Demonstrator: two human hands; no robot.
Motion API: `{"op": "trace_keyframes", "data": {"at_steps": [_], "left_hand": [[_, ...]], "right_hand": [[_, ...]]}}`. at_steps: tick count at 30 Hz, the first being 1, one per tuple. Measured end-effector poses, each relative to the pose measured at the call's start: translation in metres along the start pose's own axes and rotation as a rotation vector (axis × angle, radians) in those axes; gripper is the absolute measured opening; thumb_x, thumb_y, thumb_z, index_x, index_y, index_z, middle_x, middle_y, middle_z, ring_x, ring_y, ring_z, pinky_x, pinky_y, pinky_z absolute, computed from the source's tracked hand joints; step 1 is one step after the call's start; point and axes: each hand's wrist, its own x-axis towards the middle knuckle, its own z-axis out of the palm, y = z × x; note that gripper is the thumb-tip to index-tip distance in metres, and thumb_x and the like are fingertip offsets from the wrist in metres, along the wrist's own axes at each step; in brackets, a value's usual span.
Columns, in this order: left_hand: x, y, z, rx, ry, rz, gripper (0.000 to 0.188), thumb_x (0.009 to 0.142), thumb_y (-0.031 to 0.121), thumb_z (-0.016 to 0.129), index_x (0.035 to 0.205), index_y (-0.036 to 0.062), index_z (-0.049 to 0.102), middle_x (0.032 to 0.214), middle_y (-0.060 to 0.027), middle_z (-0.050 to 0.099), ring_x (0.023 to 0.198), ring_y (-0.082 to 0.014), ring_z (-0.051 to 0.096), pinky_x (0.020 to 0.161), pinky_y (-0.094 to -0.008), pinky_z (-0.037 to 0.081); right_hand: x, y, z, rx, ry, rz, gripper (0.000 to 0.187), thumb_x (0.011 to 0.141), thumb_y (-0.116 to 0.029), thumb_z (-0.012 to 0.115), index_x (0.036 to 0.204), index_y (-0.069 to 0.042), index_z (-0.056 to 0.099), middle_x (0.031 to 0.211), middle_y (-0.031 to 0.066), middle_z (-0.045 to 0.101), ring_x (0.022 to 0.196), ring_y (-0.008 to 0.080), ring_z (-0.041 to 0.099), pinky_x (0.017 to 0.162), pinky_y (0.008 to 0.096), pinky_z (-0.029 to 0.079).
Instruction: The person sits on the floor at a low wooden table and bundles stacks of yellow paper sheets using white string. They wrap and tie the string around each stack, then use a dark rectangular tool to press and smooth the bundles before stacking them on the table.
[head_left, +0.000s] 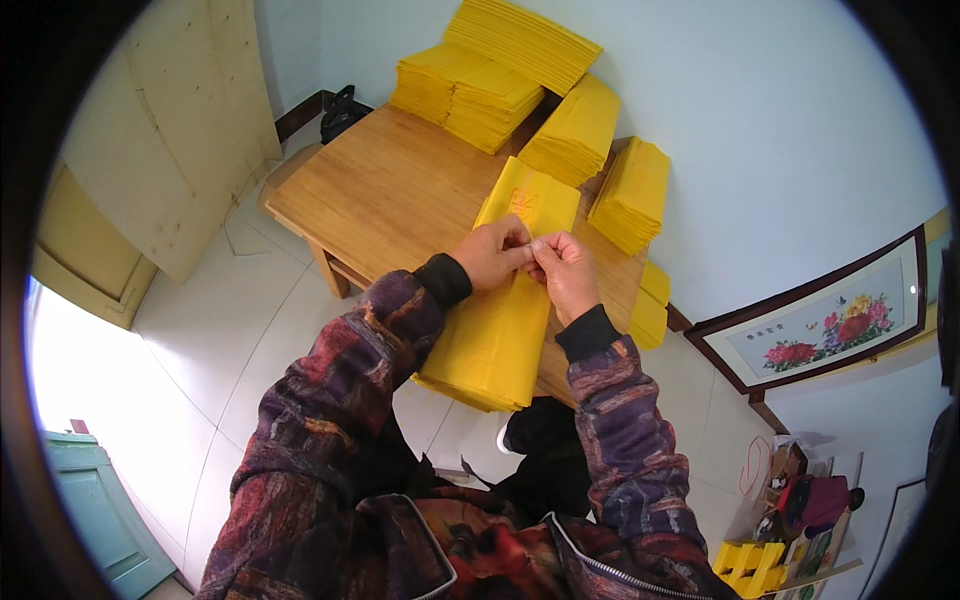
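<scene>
A long folded bundle of yellow paper [490, 350] lies across the table's near right edge, its near end sticking out past the tabletop. A red stamped mark [523, 203] shows near its far end. Over the middle of the bundle, my left hand [490, 252] and my right hand [562, 268] meet with fingertips pinched together. Whatever sits between the fingers is too small to make out. Both wrists rest close above the paper.
The wooden table [385, 190] carries more yellow paper stacks [490, 100] along its far side and right edge. A framed flower picture [820, 315] leans at the right wall. Pale boards [165, 120] stand at left. A dark bag [342, 112] sits behind the table.
</scene>
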Motion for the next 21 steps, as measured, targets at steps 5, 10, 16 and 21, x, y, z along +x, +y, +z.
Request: {"op": "trace_keyframes", "data": {"at_steps": [5,10,16,21], "left_hand": [[0.000,0.005,-0.010,-0.319,-0.059,-0.235,0.020,0.093,0.024,0.053,0.099,0.0047,0.053,0.080,-0.0002,0.056,0.071,-0.0066,0.053,0.064,-0.0206,0.048],[0.002,0.012,-0.008,-0.275,-0.037,-0.258,0.022,0.093,0.024,0.053,0.104,0.0047,0.054,0.080,0.0005,0.057,0.070,-0.0063,0.055,0.064,-0.0202,0.048],[0.004,0.008,-0.006,-0.315,-0.008,-0.298,0.021,0.092,0.020,0.054,0.104,0.0030,0.056,0.081,-0.0011,0.059,0.070,-0.0074,0.057,0.063,-0.0203,0.049],[0.005,0.002,-0.007,-0.394,-0.017,-0.264,0.018,0.090,0.016,0.055,0.101,0.0017,0.057,0.079,-0.0031,0.060,0.070,-0.0090,0.058,0.063,-0.0226,0.050]], "right_hand": [[0.000,0.003,0.001,-0.029,-0.032,-0.055,0.010,0.092,-0.015,0.053,0.087,-0.007,0.055,0.079,0.0009,0.061,0.069,0.0071,0.055,0.065,0.0204,0.044],[-0.002,0.002,-0.002,0.016,-0.102,-0.067,0.010,0.093,-0.015,0.053,0.088,-0.006,0.056,0.079,0.0007,0.061,0.070,0.0074,0.054,0.066,0.0204,0.044],[-0.002,0.003,-0.005,0.002,-0.129,-0.063,0.008,0.092,-0.013,0.054,0.089,-0.005,0.055,0.080,0.0017,0.060,0.072,0.0081,0.055,0.068,0.0208,0.045],[-0.001,0.003,-0.009,0.026,-0.131,-0.027,0.006,0.091,-0.010,0.055,0.088,-0.004,0.055,0.081,0.0024,0.060,0.074,0.0090,0.057,0.070,0.0220,0.048]]}}
